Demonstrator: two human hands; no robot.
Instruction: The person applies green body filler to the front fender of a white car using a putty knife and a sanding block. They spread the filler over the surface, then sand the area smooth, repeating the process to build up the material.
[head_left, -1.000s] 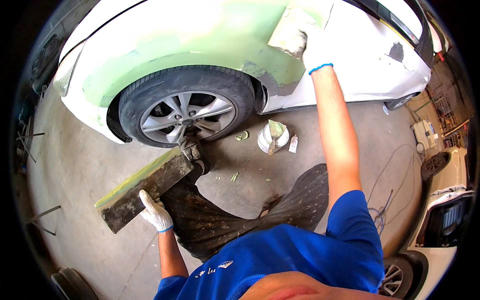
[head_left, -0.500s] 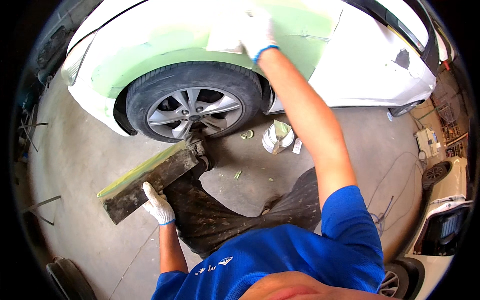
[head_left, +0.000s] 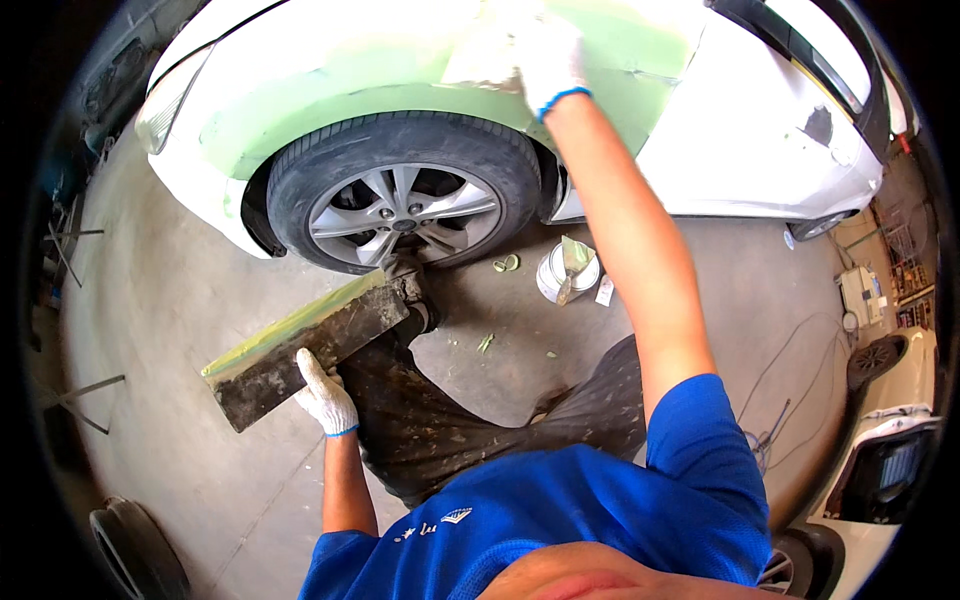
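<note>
One dark board (head_left: 318, 350) is grasped by the gloved left hand (head_left: 328, 394), at 8 o'clock from the centre of the head view; that centre is the reference for clock directions unless noted. The left thumb lies against the dark face; the remaining fingers are largely hidden. The board is tilted, its long axis running from 8 to 2 o'clock, and carries greenish-yellow paste (head_left: 290, 325) in a band along its upper edge.

One pale spreader (head_left: 480, 64) is held by the gloved right hand (head_left: 550, 60), between 12 and 1 o'clock. This hand is closed on the tool; glare obscures the individual fingers. The spreader is positioned at 12 o'clock, over the green-coated fender (head_left: 330, 88) of a white car (head_left: 740, 150). Edge contact with the panel cannot be determined.

The front wheel (head_left: 405, 225) is located between 10 and 11 o'clock, under the fender arch. Between 2 and 3 o'clock, a white can (head_left: 548, 280) stands on the floor (head_left: 160, 300) with a spatula (head_left: 576, 255) across its top. A small white bottle (head_left: 604, 291) is just beside the can, at the can's 4 o'clock side. Green scraps (head_left: 486, 343) lie near the centre.

Farther out, a box-shaped machine (head_left: 858, 295) is at 3 o'clock and a loose tyre (head_left: 145, 545) at 8 o'clock.
</note>
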